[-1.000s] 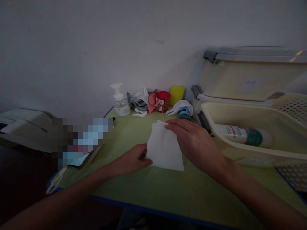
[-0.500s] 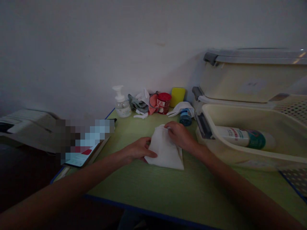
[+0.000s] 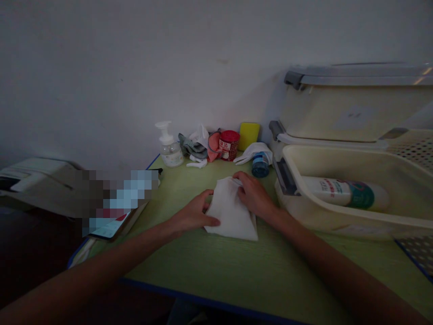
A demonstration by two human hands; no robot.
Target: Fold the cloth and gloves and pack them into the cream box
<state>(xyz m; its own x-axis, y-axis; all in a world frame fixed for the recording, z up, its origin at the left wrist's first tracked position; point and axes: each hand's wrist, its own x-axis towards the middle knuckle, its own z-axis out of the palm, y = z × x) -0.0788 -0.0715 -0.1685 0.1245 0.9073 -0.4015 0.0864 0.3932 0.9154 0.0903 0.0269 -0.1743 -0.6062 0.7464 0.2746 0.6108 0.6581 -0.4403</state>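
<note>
1 white, soft, folded cloth (image 3: 232,216) on green tabletop (image 3: 189,266), narrowing toward far end, long axis roughly near-far | left hand (image 3: 196,213): thumb over left edge, apparently pinching | right hand (image 3: 253,195): fingers gripping far-right corner | both equally near | round blue jar (image 3: 260,165) just beyond right hand; cream plastic bin (image 3: 324,217) close right, likely limiting room

The right hand (image 3: 253,193), shifted left, no longer overlaps the blue container (image 3: 260,165).

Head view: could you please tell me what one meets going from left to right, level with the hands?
Lit screen → left hand → held white cloth → right hand → open cream bin.
</note>
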